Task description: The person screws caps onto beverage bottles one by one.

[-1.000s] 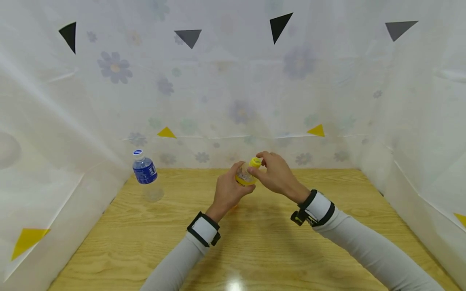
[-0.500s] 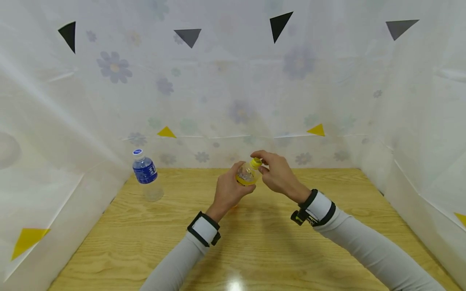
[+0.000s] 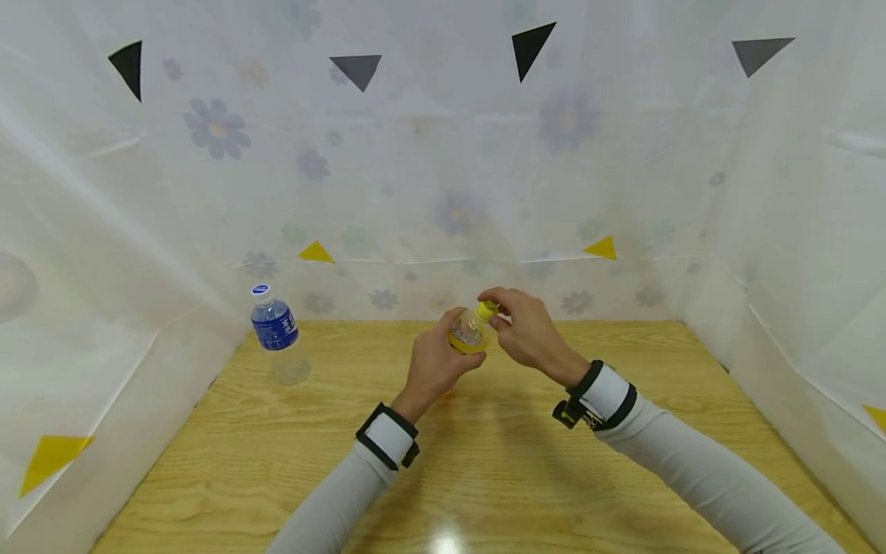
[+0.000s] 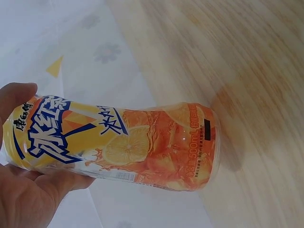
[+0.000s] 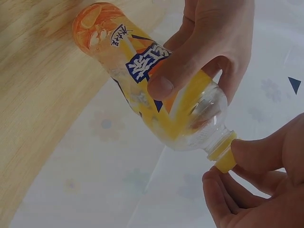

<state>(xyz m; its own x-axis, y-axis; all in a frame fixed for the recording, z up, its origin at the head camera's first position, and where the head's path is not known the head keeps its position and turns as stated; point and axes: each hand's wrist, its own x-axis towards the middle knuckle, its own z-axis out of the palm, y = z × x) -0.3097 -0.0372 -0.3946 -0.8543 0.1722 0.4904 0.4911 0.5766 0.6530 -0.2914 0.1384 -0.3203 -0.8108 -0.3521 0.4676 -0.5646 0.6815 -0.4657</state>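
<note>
My left hand (image 3: 436, 358) grips an iced tea bottle (image 4: 156, 147) round its upper body, thumb on one side and fingers on the other. The bottle has an orange and yellow label with lemon slices, and its clear shoulder shows in the right wrist view. On its neck sits a yellow cap (image 5: 227, 159). My right hand (image 3: 529, 331) pinches this cap between thumb and fingers. In the head view the left hand hides most of the bottle's lower part.
A clear bottle with a blue label (image 3: 275, 327) and white cap stands upright on the wooden table (image 3: 277, 454), left of the hands. Pale flowered sheeting (image 3: 415, 177) with dark and yellow triangles encloses the table at the back and sides.
The right thumb has drawn back from the bottle's shoulder toward the cap, and the right fingers have shifted slightly left over the cap. The left hand keeps its grip in place.
</note>
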